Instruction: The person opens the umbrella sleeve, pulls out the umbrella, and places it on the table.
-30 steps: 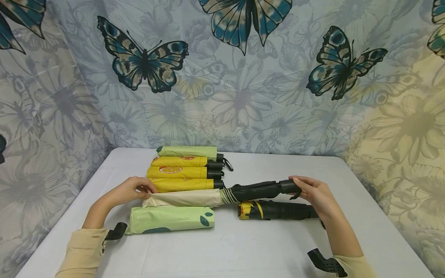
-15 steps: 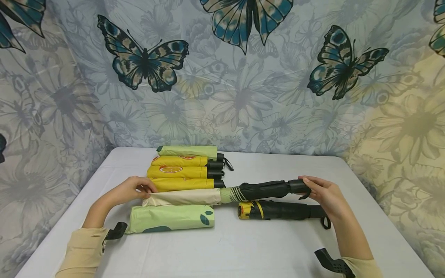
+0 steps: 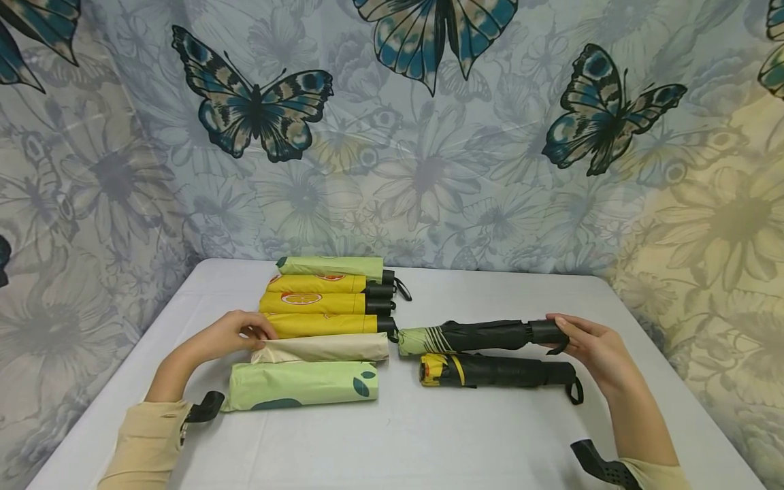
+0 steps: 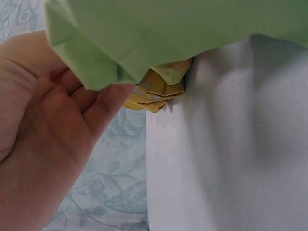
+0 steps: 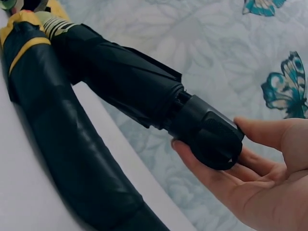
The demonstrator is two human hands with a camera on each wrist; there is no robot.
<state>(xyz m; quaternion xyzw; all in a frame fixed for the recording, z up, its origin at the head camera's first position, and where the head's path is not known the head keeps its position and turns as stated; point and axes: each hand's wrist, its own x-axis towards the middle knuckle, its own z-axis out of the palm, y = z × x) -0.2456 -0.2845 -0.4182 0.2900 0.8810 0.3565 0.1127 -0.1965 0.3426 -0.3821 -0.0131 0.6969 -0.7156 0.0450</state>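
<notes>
My left hand [image 3: 258, 334] pinches the left end of an empty cream umbrella sleeve [image 3: 324, 348] lying flat on the white table [image 3: 429, 435]. To its right my right hand [image 3: 562, 335] holds the black handle [image 5: 207, 132] of a folded black umbrella [image 3: 484, 335] with a pale green striped tip. That umbrella lies wholly clear of the sleeve, a small gap between them. In the right wrist view my fingers [image 5: 202, 171] cradle the handle from below with the thumb on the far side.
A second black umbrella [image 3: 496, 372] with a yellow tip lies just in front of the held one. A green sleeved umbrella [image 3: 303, 385] lies by my left forearm. Behind the cream sleeve lies a row of yellow umbrellas [image 3: 318, 303] and one green [image 3: 331, 267].
My right hand has drawn the black umbrella to the right, fully out of the cream sleeve, which now lies limp. My left hand has stayed on the sleeve's end.
</notes>
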